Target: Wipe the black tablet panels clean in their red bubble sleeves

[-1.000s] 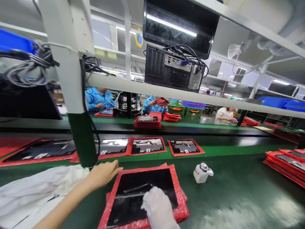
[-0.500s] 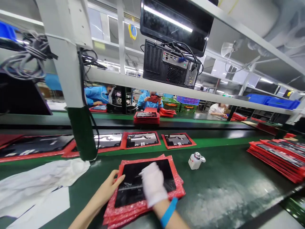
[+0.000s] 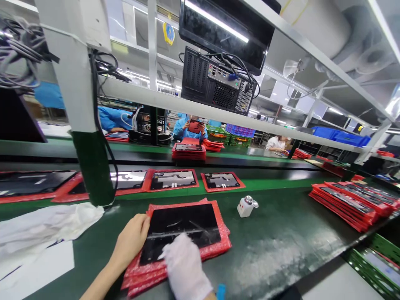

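Observation:
A flat black screen panel (image 3: 184,218) lies on a stack of red bubble-wrap sleeves (image 3: 215,250) in front of me. My left hand (image 3: 136,233), bare, has its fingers closed at the left edge of the top sleeve. Over the lower part of the panel is my right hand (image 3: 184,264), in a white glove and blurred. Its fingers are bunched downward, and a small white bit pokes out at their left; what it is I cannot make out. To the right of the stack stands a white dispenser bottle (image 3: 245,207) with a metal top.
Several panels on red sleeves (image 3: 173,180) lie in a row behind. A stack of red-sleeved panels (image 3: 343,204) is at the right. A white cloth (image 3: 62,221) and a post (image 3: 93,166) are at the left. People in blue (image 3: 190,127) work beyond the shelf.
My right hand has moved down and left across the panel toward its lower edge. My left hand has shifted slightly up along the sleeve's edge, its fingers more folded. The whole view has turned slightly right.

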The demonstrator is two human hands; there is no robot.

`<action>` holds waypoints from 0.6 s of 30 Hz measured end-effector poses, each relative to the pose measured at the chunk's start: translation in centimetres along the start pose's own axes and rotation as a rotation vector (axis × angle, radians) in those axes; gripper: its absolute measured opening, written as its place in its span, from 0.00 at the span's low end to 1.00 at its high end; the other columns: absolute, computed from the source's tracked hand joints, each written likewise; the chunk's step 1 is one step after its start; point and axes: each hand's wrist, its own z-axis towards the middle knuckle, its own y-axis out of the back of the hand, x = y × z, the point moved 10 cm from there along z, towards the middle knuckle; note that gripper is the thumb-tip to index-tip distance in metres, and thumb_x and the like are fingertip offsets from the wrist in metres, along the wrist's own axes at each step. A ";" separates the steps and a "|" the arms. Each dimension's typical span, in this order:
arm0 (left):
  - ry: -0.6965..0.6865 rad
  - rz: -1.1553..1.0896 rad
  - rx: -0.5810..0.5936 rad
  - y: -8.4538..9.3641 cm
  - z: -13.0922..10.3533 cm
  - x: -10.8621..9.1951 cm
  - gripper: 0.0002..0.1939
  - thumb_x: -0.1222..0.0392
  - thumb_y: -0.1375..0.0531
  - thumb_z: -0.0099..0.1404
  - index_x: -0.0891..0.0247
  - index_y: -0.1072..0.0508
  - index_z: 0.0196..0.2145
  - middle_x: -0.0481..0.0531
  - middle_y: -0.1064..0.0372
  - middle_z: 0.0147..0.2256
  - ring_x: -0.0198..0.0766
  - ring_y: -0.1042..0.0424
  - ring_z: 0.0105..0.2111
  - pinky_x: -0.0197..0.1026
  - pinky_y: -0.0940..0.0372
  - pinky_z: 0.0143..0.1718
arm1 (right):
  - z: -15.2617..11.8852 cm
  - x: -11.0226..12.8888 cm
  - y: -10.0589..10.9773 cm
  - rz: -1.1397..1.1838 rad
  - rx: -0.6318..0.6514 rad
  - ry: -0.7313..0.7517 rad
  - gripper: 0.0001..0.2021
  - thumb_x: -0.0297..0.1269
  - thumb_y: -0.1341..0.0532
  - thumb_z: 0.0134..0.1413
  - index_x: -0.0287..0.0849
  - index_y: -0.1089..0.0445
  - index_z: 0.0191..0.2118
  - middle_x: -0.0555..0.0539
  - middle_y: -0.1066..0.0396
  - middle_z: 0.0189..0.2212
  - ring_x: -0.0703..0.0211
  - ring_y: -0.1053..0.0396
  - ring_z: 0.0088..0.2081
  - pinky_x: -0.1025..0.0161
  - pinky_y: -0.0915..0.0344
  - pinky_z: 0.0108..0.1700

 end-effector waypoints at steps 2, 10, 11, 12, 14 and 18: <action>0.088 -0.047 0.020 -0.3 0.5 1.6 0.13 0.49 0.56 0.61 0.54 0.41 0.25 0.52 0.30 0.26 0.46 0.30 0.29 0.44 0.36 0.35 | 2.2 1.4 -0.1 0.088 0.076 0.018 0.09 0.31 0.46 0.62 0.41 0.28 0.38 0.44 0.25 0.34 0.51 0.27 0.33 0.59 0.33 0.31; 0.156 -0.202 -0.078 0.6 3.0 0.5 0.11 0.54 0.44 0.60 0.56 0.34 0.21 0.50 0.33 0.27 0.46 0.30 0.37 0.43 0.38 0.42 | 6.8 -12.4 3.3 0.413 -0.012 -0.307 0.07 0.33 0.43 0.60 0.39 0.29 0.35 0.43 0.26 0.38 0.54 0.28 0.41 0.59 0.34 0.45; 0.147 -0.243 -0.115 1.1 3.1 -0.1 0.10 0.56 0.44 0.60 0.56 0.33 0.22 0.52 0.32 0.31 0.47 0.31 0.41 0.43 0.39 0.45 | 7.0 -12.5 3.2 0.438 -0.025 -0.304 0.06 0.33 0.43 0.60 0.39 0.29 0.36 0.43 0.26 0.38 0.54 0.28 0.41 0.59 0.34 0.46; 0.147 -0.294 -0.142 1.3 3.2 -0.6 0.08 0.57 0.44 0.60 0.56 0.33 0.23 0.52 0.32 0.33 0.47 0.32 0.43 0.44 0.40 0.47 | 7.2 -12.2 3.1 0.464 -0.040 -0.291 0.06 0.33 0.43 0.60 0.39 0.29 0.37 0.44 0.26 0.39 0.56 0.28 0.42 0.61 0.34 0.47; 0.182 -0.422 -0.165 1.4 3.1 -1.0 0.09 0.54 0.46 0.63 0.57 0.32 0.27 0.52 0.32 0.32 0.47 0.30 0.41 0.45 0.38 0.47 | 8.1 -10.8 3.5 0.530 -0.063 -0.234 0.05 0.31 0.43 0.60 0.40 0.30 0.39 0.46 0.26 0.41 0.62 0.29 0.43 0.66 0.35 0.49; 0.273 -0.723 -0.111 -0.3 1.4 -1.6 0.15 0.45 0.44 0.62 0.59 0.33 0.38 0.49 0.28 0.29 0.45 0.25 0.34 0.47 0.30 0.39 | 10.3 -8.4 5.7 0.630 0.018 -0.111 0.06 0.28 0.43 0.58 0.41 0.30 0.38 0.49 0.25 0.38 0.65 0.28 0.39 0.69 0.33 0.43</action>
